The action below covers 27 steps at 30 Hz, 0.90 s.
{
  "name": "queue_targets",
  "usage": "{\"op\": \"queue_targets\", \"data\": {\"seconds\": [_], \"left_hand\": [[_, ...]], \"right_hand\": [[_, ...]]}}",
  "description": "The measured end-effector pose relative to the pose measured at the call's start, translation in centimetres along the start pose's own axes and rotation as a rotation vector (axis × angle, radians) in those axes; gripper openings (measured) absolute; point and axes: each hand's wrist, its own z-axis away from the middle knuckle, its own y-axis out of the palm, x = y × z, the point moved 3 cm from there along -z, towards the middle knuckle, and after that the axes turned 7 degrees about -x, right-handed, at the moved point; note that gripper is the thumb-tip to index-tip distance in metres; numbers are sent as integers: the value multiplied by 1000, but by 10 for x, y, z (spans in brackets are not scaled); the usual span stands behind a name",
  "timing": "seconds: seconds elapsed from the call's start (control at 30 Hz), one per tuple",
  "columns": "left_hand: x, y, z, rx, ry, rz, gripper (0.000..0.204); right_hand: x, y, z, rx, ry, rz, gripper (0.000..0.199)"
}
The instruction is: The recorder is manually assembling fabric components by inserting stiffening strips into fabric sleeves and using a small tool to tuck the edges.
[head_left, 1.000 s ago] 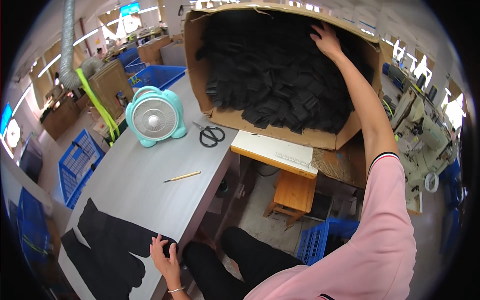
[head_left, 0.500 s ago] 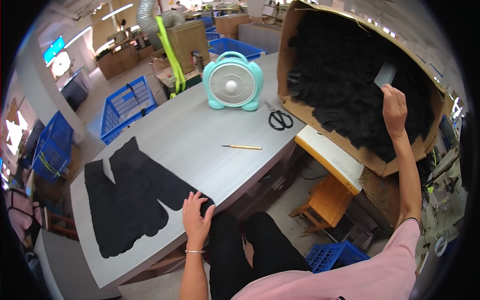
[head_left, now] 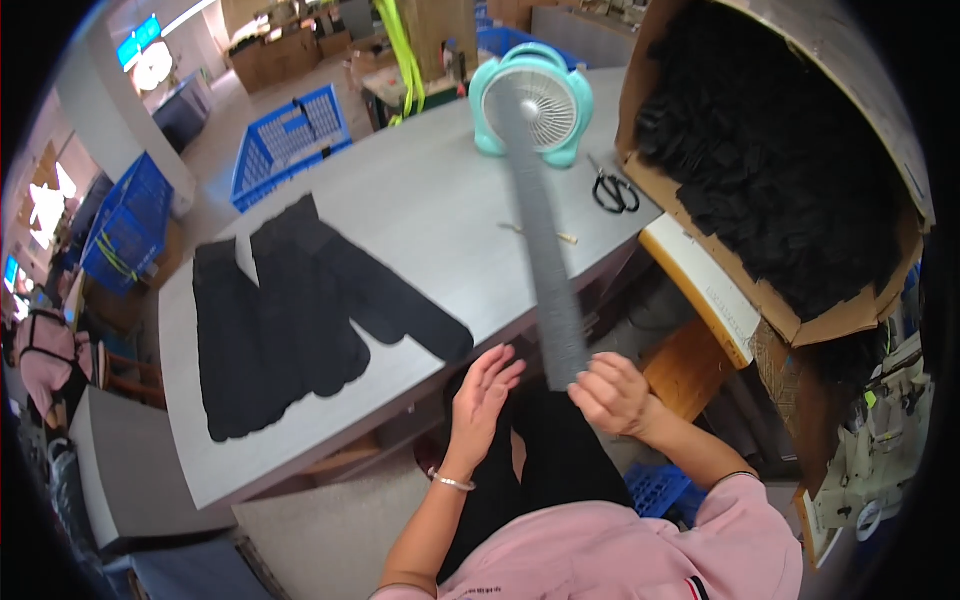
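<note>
My right hand (head_left: 612, 392), above my lap, pinches the lower end of a long grey fabric strip (head_left: 545, 250). The strip is sock-like and flat, smeared by motion, and stretches up and away over the table edge toward the fan. My left hand (head_left: 484, 392) is close by on its left, fingers apart and holding nothing. Left of it, several black sock-like fabric pieces (head_left: 285, 310) lie flat and overlapping on the grey table (head_left: 420, 210), their rounded ends toward me. A cardboard box (head_left: 850, 325) at the right holds a heap of black fabric pieces (head_left: 760, 160).
A turquoise fan (head_left: 532, 105) stands at the table's far side. Black-handled scissors (head_left: 615, 194) lie near the box. A thin wooden-handled tool (head_left: 568, 238) is partly behind the strip. Beside the table are a wooden stool (head_left: 690, 365) and blue baskets (head_left: 290, 145).
My right hand has come from the box to above my lap, bringing the grey strip. My left hand has lifted off the black pieces and moved right. The view has shifted.
</note>
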Motion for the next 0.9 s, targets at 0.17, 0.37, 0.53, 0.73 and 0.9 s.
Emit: {"op": "queue_targets", "data": {"seconds": [0.17,0.37,0.53,0.73,0.9], "left_hand": [[13,2,9,-148,-106,123,52],[11,-24,-11,-394,-145,208,19],[17,-21,-9,-432,-123,208,19],[42,19,12,-440,-155,88,21],[64,46,39,-300,-198,-39,3]], "right_hand": [[51,17,36,181,40,-258,27],[39,-20,79,445,189,-298,24],[-3,-29,85,435,448,18,25],[-11,20,31,3,1023,-239,28],[9,73,-21,-1,1128,-662,41]]}}
